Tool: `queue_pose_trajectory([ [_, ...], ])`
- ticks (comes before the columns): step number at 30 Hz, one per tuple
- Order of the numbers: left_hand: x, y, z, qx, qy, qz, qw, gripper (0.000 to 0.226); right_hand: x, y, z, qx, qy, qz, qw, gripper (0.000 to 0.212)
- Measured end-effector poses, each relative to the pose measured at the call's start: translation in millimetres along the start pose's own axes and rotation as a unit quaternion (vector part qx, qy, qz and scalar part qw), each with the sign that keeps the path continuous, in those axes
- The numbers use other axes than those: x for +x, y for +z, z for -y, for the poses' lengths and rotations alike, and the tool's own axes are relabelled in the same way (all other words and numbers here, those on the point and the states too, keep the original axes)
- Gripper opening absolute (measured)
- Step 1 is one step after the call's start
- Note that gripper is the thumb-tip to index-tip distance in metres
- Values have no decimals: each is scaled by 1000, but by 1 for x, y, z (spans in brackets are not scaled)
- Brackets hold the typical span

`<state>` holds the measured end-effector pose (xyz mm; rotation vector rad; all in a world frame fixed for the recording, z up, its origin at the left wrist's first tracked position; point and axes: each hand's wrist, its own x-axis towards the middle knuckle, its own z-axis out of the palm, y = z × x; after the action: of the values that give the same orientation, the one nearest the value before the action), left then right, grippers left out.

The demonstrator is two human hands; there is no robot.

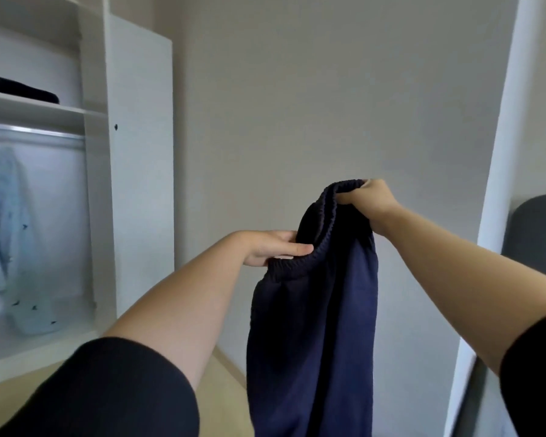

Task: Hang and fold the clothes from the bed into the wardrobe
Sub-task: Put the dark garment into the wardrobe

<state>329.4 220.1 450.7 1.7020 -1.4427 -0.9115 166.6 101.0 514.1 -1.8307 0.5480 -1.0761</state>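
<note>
Fingers of both hands, left (270, 247) and right (371, 201), pinch navy trousers' (312, 326) ribbed elastic waistband.

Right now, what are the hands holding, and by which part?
Both hands hold the navy garment by its elastic waistband: the left hand pinches the nearer edge, the right hand grips the bunched far edge higher up. The rest hangs free.

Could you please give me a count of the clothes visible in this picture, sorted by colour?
Navy blue: 1, the trousers held at the waistband by the left hand and right hand.
Dark or black: 1, a folded garment on the wardrobe shelf.
Light blue, patterned: 1, a hanging garment, blurred, possibly more than one.
Total: 3
</note>
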Motion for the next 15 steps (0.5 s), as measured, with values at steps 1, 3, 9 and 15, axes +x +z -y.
queue_pose_trajectory([
  [1,-4,2,0,-24,0,22,999,39,2,2,0,-3,4,-19,1000,10],
  [3,-10,3,3,-34,-11,40,999,34,6,6,-2,-18,7,-71,997,12],
  [9,-22,-1,6,-115,38,74,990,96,14,18,-8,-10,16,-193,981,25],
  [15,-27,18,20,-73,59,-47,994,94,16,18,-13,46,58,-231,970,17],
])
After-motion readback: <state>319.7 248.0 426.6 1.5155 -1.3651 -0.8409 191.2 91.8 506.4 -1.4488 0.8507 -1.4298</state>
